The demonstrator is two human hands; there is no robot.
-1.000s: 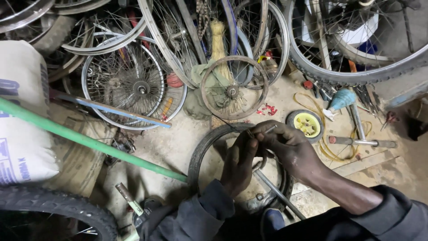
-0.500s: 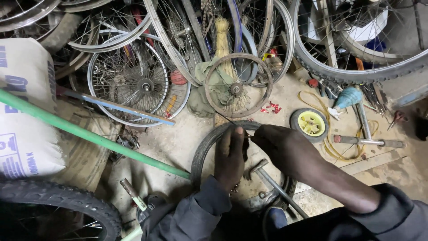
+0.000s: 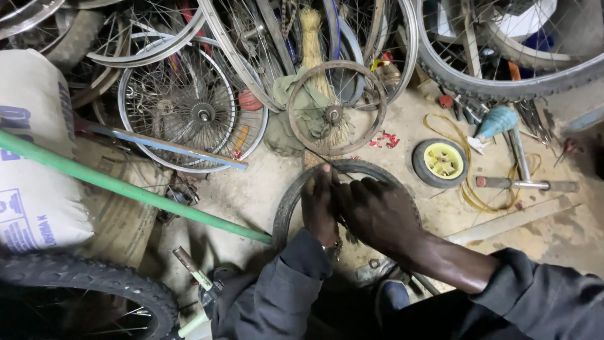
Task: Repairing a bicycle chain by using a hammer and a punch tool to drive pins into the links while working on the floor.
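Observation:
A small black bicycle tyre (image 3: 288,203) lies on the dusty floor in front of me. My left hand (image 3: 318,206) and my right hand (image 3: 376,214) meet over its middle, fingers closed together on something small that the hands hide. The left forefinger points up toward the tyre's far rim. Both arms wear dark sleeves. A thin spoke or wire runs from the hands toward a small rusty spoked wheel (image 3: 335,108) just beyond the tyre.
Many spoked rims (image 3: 185,113) and tyres pile at the back. A green pole (image 3: 126,187) slants across the left, over a white sack (image 3: 34,151). A small yellow-hubbed wheel (image 3: 442,162), a metal tool (image 3: 525,184) and yellow cord lie right. A knobbly tyre (image 3: 88,280) sits bottom left.
My hands have drawn closer together over the tyre's middle, the right hand moving left to cover the left. The view has shifted slightly.

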